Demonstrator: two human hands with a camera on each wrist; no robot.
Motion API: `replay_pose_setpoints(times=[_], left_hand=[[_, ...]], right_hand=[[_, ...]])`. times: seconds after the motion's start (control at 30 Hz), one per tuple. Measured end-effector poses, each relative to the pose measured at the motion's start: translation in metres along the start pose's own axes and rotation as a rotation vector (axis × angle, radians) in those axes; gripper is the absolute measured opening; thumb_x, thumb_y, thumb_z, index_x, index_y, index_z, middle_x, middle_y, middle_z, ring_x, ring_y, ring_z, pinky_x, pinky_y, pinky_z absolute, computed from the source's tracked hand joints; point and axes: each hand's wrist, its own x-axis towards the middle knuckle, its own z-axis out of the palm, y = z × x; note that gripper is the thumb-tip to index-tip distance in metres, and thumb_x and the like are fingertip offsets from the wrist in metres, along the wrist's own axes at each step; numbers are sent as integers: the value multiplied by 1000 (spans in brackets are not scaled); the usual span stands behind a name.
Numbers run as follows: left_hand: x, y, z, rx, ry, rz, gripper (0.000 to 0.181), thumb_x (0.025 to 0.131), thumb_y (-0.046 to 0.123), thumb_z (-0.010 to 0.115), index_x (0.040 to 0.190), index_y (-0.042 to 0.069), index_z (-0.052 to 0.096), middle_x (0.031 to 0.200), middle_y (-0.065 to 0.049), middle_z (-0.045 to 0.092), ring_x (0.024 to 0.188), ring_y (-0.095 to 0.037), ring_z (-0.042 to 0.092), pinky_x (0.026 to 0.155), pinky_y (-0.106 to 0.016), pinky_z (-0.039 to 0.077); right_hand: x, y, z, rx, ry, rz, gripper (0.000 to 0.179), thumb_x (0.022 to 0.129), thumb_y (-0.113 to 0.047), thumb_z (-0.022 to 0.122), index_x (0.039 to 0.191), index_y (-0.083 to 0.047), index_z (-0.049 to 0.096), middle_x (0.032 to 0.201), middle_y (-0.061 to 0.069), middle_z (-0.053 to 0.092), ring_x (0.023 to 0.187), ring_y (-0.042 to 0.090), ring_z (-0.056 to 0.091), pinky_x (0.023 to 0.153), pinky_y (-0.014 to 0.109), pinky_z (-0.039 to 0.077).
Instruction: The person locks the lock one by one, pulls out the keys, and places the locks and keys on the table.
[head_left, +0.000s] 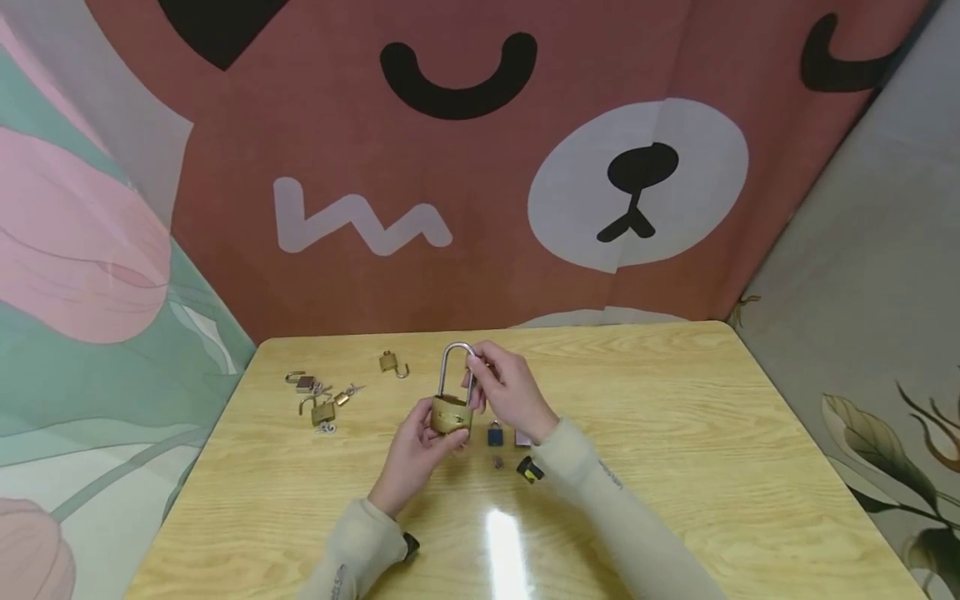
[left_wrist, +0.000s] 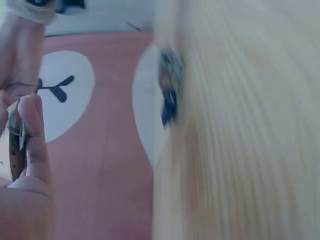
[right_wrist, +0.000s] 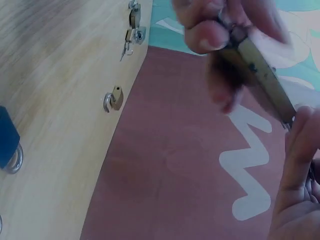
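A large brass padlock [head_left: 452,415] with a long steel shackle is held up above the table, shackle upward. My left hand [head_left: 420,450] grips its body from below, thumb across the front. With thumb and fingers my right hand [head_left: 512,390] pinches the right leg of the shackle. In the right wrist view the brass body [right_wrist: 265,80] shows edge-on between the two hands, partly blurred. At the left wrist view's edge, the left thumb lies along the padlock [left_wrist: 12,145]. Whether the shackle is latched cannot be made out.
Left on the wooden table [head_left: 675,500] lie several opened padlocks and keys, among them a brass padlock [head_left: 323,413] and a brown one [head_left: 305,383]. Another opened padlock [head_left: 387,362] lies farther back. Near the right hand are a blue padlock [head_left: 495,435] and a black-and-yellow object [head_left: 530,470].
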Motion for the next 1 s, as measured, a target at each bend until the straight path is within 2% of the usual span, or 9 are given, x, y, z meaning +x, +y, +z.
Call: replay_pose_setpoints(times=[0.07,0.17,0.27,0.4,0.5,0.63,0.7,0.83,1.0], left_hand=[[1,-1,1,-76,-4,-65,44,99,15,71,138,4,53,122,-19,66,93,-24,74,81,-33,63],[3,-2,2,-122,60,-82,38,102,18,68,134,3,55,112,-10,67,87,-18,70,77,-29,61],[4,-1,2,-122,112,-84,35,102,15,68,133,4,55,106,-4,66,84,-11,62,73,-24,55],[5,1,4,-96,97,-77,35,102,14,67,132,4,51,101,-2,65,80,-10,58,69,-22,49],[4,2,5,-65,86,-77,35,105,20,63,133,4,49,96,-2,60,74,-9,52,65,-21,45],[4,3,5,-2,106,-44,27,109,25,56,129,9,53,84,-2,51,64,-8,43,58,-20,38],[4,4,5,40,106,-8,22,109,25,56,126,11,55,78,-2,48,61,-8,41,55,-19,37],[5,7,5,97,70,40,20,109,25,56,121,10,57,75,-1,47,56,-6,40,52,-19,37],[4,9,5,102,62,27,21,108,25,58,119,7,58,73,1,46,51,-3,37,48,-18,33]], right_hand=[[-2,1,-1,28,3,12,19,112,-12,47,104,-2,61,86,15,68,55,21,65,51,37,59],[-4,3,-4,86,-2,49,20,112,-14,46,104,0,58,91,18,70,63,21,70,59,42,63],[-7,7,-11,136,-15,88,24,112,-16,46,102,3,57,92,21,71,69,21,74,65,47,64],[-11,11,-21,131,-14,103,38,113,-23,44,92,7,56,80,23,70,60,21,72,58,44,63],[-15,12,-26,106,-35,115,44,114,-26,41,88,6,56,73,22,67,52,20,66,50,48,59],[-21,14,-28,53,-84,159,41,114,-24,39,94,4,61,68,22,62,45,17,57,42,49,53],[-24,18,-28,8,-94,169,41,114,-24,40,95,4,62,64,18,59,43,14,53,38,43,49],[-29,23,-26,-66,-90,127,39,114,-22,41,91,1,62,59,11,51,41,9,45,35,28,41],[-34,30,-21,-140,-89,4,35,113,-15,43,84,-5,60,58,7,48,44,4,41,40,21,37]])
